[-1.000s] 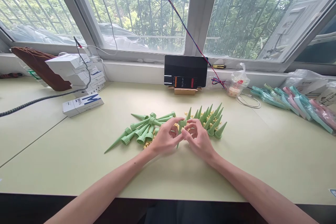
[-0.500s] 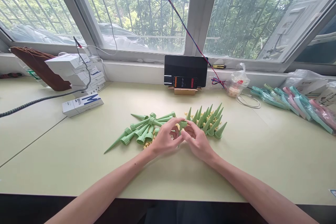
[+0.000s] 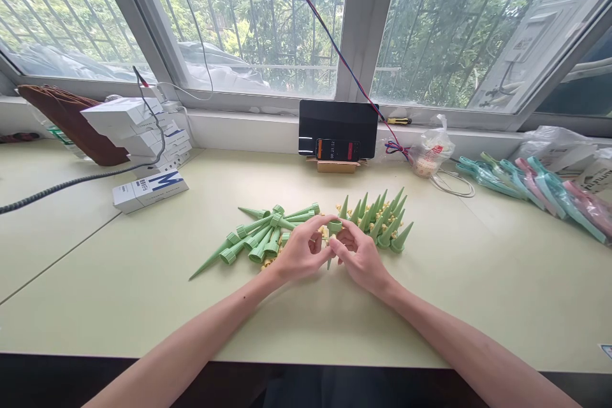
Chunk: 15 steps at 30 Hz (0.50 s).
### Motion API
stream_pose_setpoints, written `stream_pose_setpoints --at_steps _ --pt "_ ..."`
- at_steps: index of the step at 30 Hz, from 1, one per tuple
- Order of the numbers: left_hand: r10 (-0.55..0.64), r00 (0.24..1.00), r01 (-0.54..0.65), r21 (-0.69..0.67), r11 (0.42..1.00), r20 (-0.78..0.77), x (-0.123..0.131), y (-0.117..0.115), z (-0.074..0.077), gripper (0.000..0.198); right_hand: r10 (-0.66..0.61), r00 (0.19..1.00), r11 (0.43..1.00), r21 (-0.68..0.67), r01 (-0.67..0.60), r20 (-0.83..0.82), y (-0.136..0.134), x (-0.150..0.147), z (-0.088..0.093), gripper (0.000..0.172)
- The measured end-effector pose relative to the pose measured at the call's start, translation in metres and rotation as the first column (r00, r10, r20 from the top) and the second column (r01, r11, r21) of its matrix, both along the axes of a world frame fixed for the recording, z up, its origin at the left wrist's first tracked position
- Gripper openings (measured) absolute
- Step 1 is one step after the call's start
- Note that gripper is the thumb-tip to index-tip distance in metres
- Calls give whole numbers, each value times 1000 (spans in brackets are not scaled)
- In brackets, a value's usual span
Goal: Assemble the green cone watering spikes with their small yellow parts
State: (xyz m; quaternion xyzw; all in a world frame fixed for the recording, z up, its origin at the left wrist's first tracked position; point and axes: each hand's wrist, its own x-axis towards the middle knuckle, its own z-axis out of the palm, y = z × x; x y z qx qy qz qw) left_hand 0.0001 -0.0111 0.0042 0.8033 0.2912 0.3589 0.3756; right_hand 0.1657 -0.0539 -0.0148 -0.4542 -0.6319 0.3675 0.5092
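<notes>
My left hand [image 3: 300, 254] and my right hand [image 3: 362, 255] meet at the middle of the pale green table [image 3: 119, 280]. Together they pinch one green plastic spike [image 3: 333, 229], its wide collar up and its tip pointing down toward the table. To the left of my hands lies a heap of long green spikes [image 3: 255, 237] on their sides. Just behind my right hand, several short green cones [image 3: 382, 220] stand upright, with small yellow pieces [image 3: 354, 210] among them.
A dark tablet [image 3: 338, 127] with a phone [image 3: 337, 150] in front leans against the sill. White boxes [image 3: 143, 134] are stacked at the left, with a cable [image 3: 62, 186] crossing the table. A plastic bag [image 3: 430, 152] and pastel clips [image 3: 530, 188] lie at the right.
My fingers have shifted slightly around the green spike, which has tilted a little and sits lower between the hands. Everything else is unmoved.
</notes>
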Motion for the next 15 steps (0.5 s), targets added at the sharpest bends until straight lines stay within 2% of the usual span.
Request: stream_pose_setpoints --at_steps 15 --pt "1 999 -1 4 1000 34 0 -1 1 41 -20 997 999 28 17 80 -4 1 7 41"
